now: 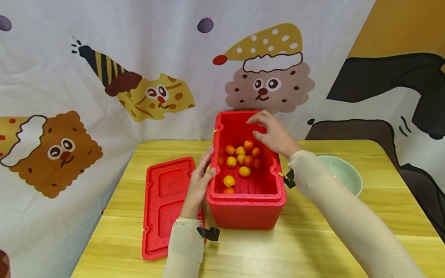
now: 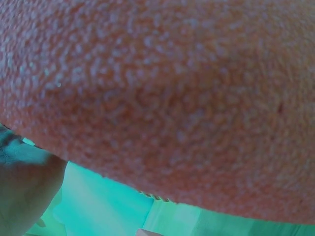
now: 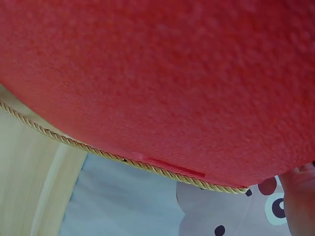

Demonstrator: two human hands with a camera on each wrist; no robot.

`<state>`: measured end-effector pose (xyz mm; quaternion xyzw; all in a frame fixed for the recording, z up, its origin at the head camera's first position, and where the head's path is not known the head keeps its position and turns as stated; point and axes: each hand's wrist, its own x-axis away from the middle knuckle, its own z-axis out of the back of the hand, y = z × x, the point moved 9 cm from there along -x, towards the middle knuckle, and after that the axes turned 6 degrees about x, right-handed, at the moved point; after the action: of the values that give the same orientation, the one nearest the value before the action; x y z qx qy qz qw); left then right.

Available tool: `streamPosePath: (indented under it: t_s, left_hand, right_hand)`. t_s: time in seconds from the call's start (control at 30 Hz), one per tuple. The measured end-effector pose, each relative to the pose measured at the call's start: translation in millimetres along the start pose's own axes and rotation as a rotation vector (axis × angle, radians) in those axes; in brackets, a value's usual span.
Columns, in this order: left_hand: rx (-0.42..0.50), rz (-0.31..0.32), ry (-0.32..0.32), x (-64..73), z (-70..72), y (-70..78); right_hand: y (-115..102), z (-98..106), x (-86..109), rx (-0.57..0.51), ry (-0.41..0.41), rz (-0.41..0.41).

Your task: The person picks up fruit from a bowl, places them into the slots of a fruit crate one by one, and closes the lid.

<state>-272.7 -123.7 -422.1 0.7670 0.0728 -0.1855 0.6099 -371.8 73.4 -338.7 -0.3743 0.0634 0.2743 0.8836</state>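
Note:
A red foam box [image 1: 245,215] stands uncovered on the table. Inside, several small round orange and yellow fruits [image 1: 244,171] lie on its floor, mostly in a cluster toward the middle and back. My left hand [image 1: 198,184] rests against the box's left side, its fingers straight along the outer wall and the thumb near the rim. Over the box's back right part hovers my right hand [image 1: 273,133], fingers loosely bent, with nothing seen in them. Both wrist views are mostly filled by the box's outer wall; a gold cord handle [image 3: 123,160] crosses the right one.
The red lid [image 1: 170,207] lies on the wooden table [image 1: 314,253] left of the box, partly behind my left forearm. A pale green bowl [image 1: 343,174] sits to the right, partly hidden by my right sleeve. A cartoon-printed cloth [image 1: 167,35] hangs behind the table.

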Motion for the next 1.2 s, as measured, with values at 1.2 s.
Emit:
streamPosePath:
  t_s: [1.2]
  left_hand:
    - [-0.346, 0.346, 0.166, 73.3, 78.7, 7.6]
  right_hand:
    - [66, 1, 215.6, 0.089, 0.133, -0.372]
